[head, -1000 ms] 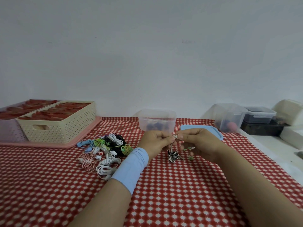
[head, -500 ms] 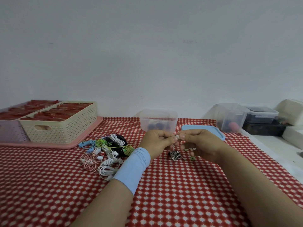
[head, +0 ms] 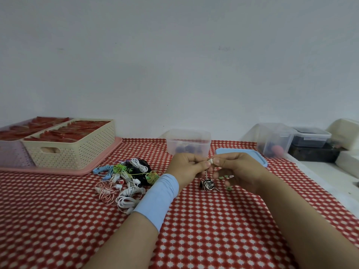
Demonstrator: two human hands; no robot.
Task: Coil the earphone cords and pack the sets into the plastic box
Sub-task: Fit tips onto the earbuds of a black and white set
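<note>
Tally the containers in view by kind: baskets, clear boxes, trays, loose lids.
Perforated plastic baskets: 2 (cream, pale translucent)
Clear plastic boxes: 3 (open middle, right, lidded with dark contents)
Pink plastic tray: 1
Loose blue plastic lid: 1
Total: 7

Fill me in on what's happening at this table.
A person is coiling earphones. The left hand and right hand both pinch the white end of a black-and-white cord, and its coiled ball hangs just below them, close to the red checked cloth. A pile of other earphones lies to the left. The clear plastic box stands open behind the hands, its blue lid beside it.
</note>
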